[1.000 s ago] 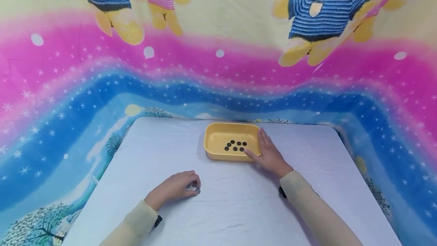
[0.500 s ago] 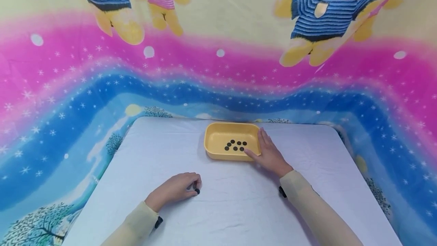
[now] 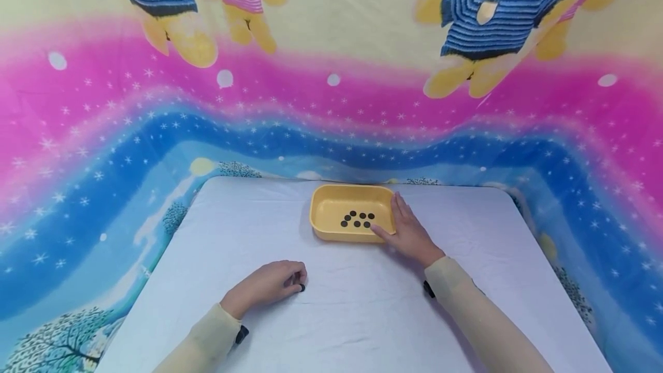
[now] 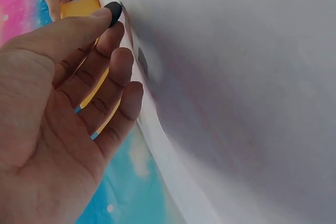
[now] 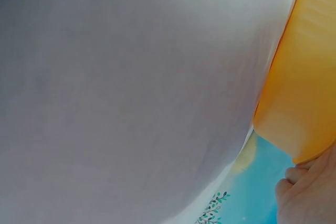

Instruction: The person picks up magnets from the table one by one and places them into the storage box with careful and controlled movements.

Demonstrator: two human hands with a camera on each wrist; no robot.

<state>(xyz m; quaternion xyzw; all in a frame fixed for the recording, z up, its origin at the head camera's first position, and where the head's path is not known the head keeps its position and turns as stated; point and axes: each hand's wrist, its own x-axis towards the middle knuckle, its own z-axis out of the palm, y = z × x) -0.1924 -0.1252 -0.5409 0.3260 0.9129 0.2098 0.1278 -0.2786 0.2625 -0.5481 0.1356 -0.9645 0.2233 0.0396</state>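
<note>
Between thumb and fingertips, my left hand point(image 3: 269, 285) pinches a small black disc point(image 4: 114, 13), low over the white table. The lower fingers are loosely bent below it in the left wrist view. My right hand point(image 3: 411, 236) holds the right end of a yellow plastic box point(image 3: 331, 237) at the back of the table. Its thumb reaches over the near corner, and the other fingers lie along the outer right side. Several black discs point(image 3: 357, 224) lie flat on the box floor, toward its right half. The right wrist view shows the box wall point(image 5: 299, 82) and bent fingers at its far end.
A white cloth point(image 3: 352, 315) covers the table. Just behind the box runs the table's back edge, and beyond it hangs a colourful printed curtain point(image 3: 331, 114) with bears and snowflakes. Dark wrist cameras are strapped under both sleeves.
The disc at my left fingertips showed grey and now shows black and edge-on, as the hand shifts slightly right. The right hand and the box stay in place.
</note>
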